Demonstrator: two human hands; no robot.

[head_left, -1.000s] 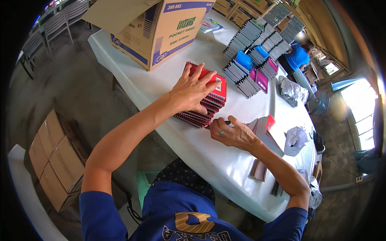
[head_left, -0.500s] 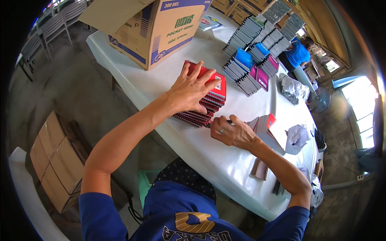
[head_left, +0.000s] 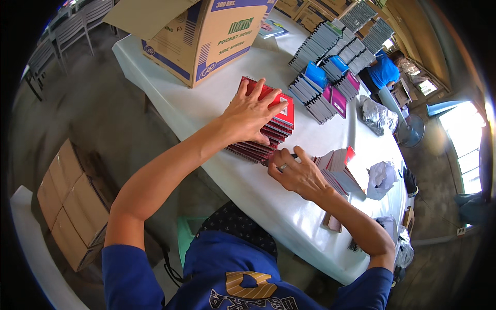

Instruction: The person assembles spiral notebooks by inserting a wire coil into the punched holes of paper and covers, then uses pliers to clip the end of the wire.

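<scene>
A tall stack of red spiral notebooks (head_left: 281,120) stands near the front edge of the white-covered table. My left hand (head_left: 251,114) grips it from above, fingers spread over the top cover and thumb pressed to the near side. Low at the stack's near right corner, my right hand (head_left: 297,173) is closed on a slim dark object, partly visible between its fingers. What that object is stays hidden by the hand. To the right of this hand, partly behind it, sits a group of pale-edged pads (head_left: 333,166) with red on one end.
A large open carton (head_left: 227,44) stands at the far left of the table (head_left: 170,98). Stacks of spiral notebooks (head_left: 323,44) fill the far right, with a plastic-wrapped bundle (head_left: 378,114) and crumpled paper (head_left: 382,178) nearer. Cartons (head_left: 72,204) sit on the floor. A person (head_left: 383,71) works beyond.
My right hand has shifted very slightly left at the stack's lower corner and its wrist has turned a little. My left hand keeps its place on the notebooks. The view has shifted slightly.
</scene>
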